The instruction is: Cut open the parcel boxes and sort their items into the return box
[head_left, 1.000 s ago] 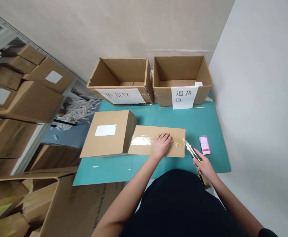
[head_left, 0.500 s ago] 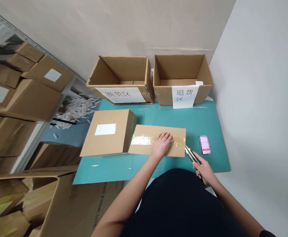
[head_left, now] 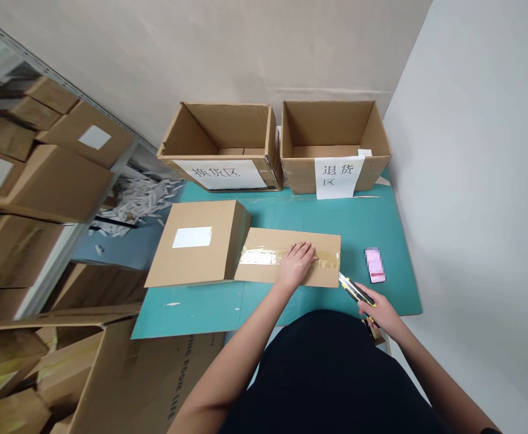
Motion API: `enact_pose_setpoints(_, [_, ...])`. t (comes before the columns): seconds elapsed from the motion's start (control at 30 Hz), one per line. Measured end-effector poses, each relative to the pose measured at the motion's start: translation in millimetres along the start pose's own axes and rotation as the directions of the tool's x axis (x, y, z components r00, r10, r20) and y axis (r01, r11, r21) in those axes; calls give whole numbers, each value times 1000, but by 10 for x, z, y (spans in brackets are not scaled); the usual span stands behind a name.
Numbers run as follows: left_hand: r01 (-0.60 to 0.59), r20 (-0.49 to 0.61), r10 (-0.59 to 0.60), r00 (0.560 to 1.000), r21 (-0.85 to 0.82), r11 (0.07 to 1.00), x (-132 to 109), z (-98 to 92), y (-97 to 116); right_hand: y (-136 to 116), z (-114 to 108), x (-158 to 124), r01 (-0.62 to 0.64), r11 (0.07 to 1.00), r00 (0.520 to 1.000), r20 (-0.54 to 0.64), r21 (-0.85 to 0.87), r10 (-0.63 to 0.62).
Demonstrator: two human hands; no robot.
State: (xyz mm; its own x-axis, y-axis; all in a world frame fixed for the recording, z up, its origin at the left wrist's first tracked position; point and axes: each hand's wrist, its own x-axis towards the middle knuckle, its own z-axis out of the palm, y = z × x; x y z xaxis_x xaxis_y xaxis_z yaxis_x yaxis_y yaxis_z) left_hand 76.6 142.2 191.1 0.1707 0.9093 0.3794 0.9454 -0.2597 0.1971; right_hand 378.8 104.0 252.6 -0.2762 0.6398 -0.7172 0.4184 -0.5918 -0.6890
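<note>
Yellow-and-black utility knife (head_left: 357, 291) sits clenched in the right hand (head_left: 377, 310), and it has slid back. A second ago its tip was up beside the tape line at the right end of the flat carton (head_left: 268, 238). Now the tip sits lower, right at that carton's near right corner, and the hand is drawn in closer to the body. So the blade is off the tape strip (head_left: 257, 257) and down at the very edge of the cardboard; whether it touches the corner, I can't tell.

The knife's long axis runs on a diagonal. Its tip is ahead and to the left of the grip, pointing at the carton, and its butt end is buried in the fist toward the body.

Left hand (head_left: 296, 265) hasn't budged: palm down, fingers spread over the tape, pinning the carton and grasping nothing.

The carton lies flat on the teal bench (head_left: 367, 223), its long side running left from the knife grip, butted against a taller labelled box (head_left: 196, 241) further left. Just ahead and right of the grip lies a phone (head_left: 375, 265), apart from the knife. Well ahead, two open cartons (head_left: 221, 126) stand side by side at the wall, each with a paper sign.
</note>
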Motion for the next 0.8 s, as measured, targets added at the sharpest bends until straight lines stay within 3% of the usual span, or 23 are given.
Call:
enact_pose_setpoints(0.23, [26,11,-25,1000,-63,998,4,-11,4,-18,-186,-103,-12,1000,1000,-16,-3,12])
enact_pose_setpoints(0.4, [4,-1,-4,1000,-63,998,34,-73,11,-107,-329,-70,40,999,993,-113,25,-37])
enact_pose_setpoints(0.6, [23,-1,-23,1000,3,1000,7,-108,30,-123,-177,171,110,993,983,-154,53,-101])
enact_pose_setpoints(0.8, [-87,8,87,996,-50,995,14,-120,5,6,-85,316,156,984,980,-135,91,-143])
